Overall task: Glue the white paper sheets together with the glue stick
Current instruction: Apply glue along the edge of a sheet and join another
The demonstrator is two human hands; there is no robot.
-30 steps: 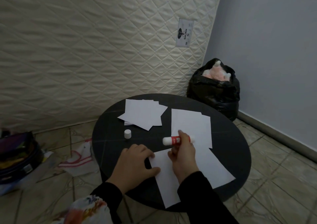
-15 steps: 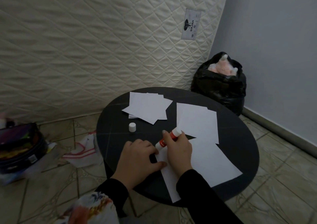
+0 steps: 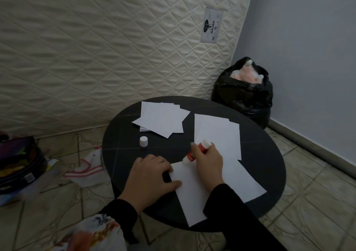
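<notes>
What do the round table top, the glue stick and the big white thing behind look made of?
Table top: dark, smooth, probably stone or laminate; faint pale lines, slight sheen. Glue stick: glossy plastic tube, red and white. Mattress: cream quilted fabric, diamond stitching.

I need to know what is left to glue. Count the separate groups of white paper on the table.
3: a loose pile at the far left, overlapping sheets at the far right, and the near sheet under both hands. Sheets within each group may be hidden.
</notes>
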